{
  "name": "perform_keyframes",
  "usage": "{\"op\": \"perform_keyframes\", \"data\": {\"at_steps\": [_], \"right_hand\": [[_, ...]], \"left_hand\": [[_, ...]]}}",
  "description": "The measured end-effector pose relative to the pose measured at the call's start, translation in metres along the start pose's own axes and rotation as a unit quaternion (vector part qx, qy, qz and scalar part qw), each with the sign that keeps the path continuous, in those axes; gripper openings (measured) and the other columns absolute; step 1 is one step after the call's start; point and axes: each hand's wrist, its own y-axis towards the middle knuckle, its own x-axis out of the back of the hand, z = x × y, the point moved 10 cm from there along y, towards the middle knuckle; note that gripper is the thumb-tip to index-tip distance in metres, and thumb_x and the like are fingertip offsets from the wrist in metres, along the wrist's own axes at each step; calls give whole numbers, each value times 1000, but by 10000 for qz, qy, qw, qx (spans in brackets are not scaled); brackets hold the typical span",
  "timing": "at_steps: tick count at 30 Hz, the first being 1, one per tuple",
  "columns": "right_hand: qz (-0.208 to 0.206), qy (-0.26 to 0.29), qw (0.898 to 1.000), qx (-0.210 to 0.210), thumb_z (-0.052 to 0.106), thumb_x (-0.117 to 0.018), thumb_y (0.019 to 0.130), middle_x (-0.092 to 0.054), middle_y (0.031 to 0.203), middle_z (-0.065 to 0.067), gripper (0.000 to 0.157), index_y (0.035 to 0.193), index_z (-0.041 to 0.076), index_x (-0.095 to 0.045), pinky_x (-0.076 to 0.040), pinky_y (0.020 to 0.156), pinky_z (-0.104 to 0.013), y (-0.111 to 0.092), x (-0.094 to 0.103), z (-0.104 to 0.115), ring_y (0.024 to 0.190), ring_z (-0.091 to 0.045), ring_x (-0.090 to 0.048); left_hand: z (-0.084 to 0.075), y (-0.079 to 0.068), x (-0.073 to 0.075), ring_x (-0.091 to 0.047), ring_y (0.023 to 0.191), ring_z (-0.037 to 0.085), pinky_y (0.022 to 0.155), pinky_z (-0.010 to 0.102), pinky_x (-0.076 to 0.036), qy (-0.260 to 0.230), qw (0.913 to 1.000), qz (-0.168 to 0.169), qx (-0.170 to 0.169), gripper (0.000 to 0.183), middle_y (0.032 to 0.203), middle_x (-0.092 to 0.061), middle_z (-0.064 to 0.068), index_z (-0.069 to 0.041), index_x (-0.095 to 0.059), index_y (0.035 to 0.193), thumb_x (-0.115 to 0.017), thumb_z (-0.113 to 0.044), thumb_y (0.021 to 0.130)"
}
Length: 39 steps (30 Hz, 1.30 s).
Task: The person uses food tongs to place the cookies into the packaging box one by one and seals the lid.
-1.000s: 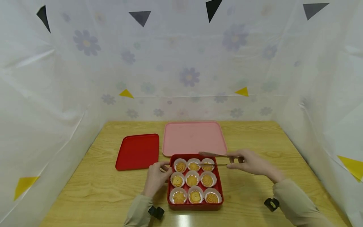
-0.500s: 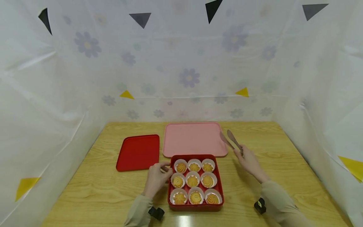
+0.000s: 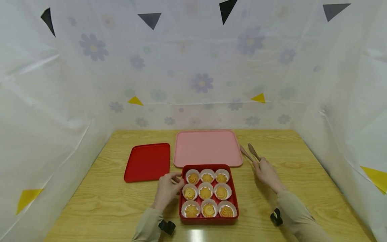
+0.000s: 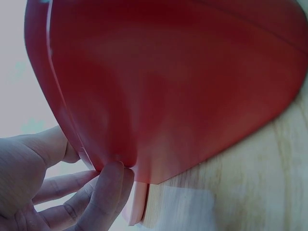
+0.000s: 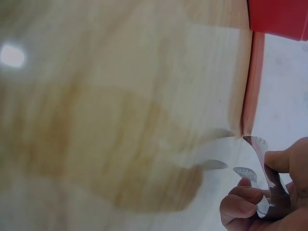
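Observation:
A red square box (image 3: 208,220) stands at the front middle of the table, with rows of swirled butter cookies (image 3: 205,192) in white paper cups. At its left side, my left hand (image 3: 167,189) pinches the rim; in the left wrist view the thumb is behind the edge and the fingertips lie on the outer wall (image 4: 159,96). My right hand (image 3: 267,174) holds metal tongs (image 3: 255,153) to the right of the box. Their arms are spread, tips pointing to the back left with nothing between them. The right wrist view shows perforated tong ends (image 5: 246,173) low over the table.
Behind the box lies a pink rectangular tray (image 3: 208,148), its right edge close to the tong tips. A red square tray (image 3: 147,162) lies at the left. Patterned white sheets (image 3: 193,67) enclose the wooden table (image 3: 99,198) at the back and sides.
The tongs have gone from over the box's back row to its right side, turned to point away, and then dropped lower. My left hand keeps its place on the box.

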Motion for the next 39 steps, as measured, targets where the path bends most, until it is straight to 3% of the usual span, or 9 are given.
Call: {"op": "perform_keyframes", "data": {"at_steps": [5,14,30,34,39], "right_hand": [[41,-174,9998,-69,22,-40,93,-40,61,-6,31,91,-9,-43,-30,41,-27,-1,-1,-4,47,-16,-38],[331,-836,9954,-316,32,-46,90,-46,58,-9,34,81,-1,-40,-31,37,-30,-5,-1,-10,46,-20,-44],[639,-1064,9912,-452,39,-52,85,-51,66,-12,39,83,1,-44,-34,41,-32,-6,-4,-17,53,-23,-49],[391,-1221,9915,-241,45,-53,83,-54,82,-23,51,93,-4,-47,-40,47,-41,-6,1,-10,65,-35,-53],[-270,-1291,9913,17,48,-51,83,-50,107,-30,64,119,-5,-44,-40,64,-58,-5,12,3,90,-50,-47]], "left_hand": [[1,0,-1,-59,52,9,43,20,-47,-106,9999,70,59,27,76,-65,10,-7,-65,104,-61,-16,79],[0,0,-2,-59,53,9,44,20,-48,-102,9998,116,85,28,77,-65,10,-6,-64,105,-61,-17,79],[1,1,-2,-60,53,10,45,21,-48,-92,9999,116,73,29,76,-65,10,-6,-64,105,-61,-18,79],[2,6,11,-57,54,7,48,22,-47,218,9996,-170,50,32,73,-66,6,-9,-67,100,-65,-31,77],[21,27,51,-58,65,10,56,26,-45,931,9922,-828,100,35,75,-66,0,-15,-69,95,-61,-44,79]]}}
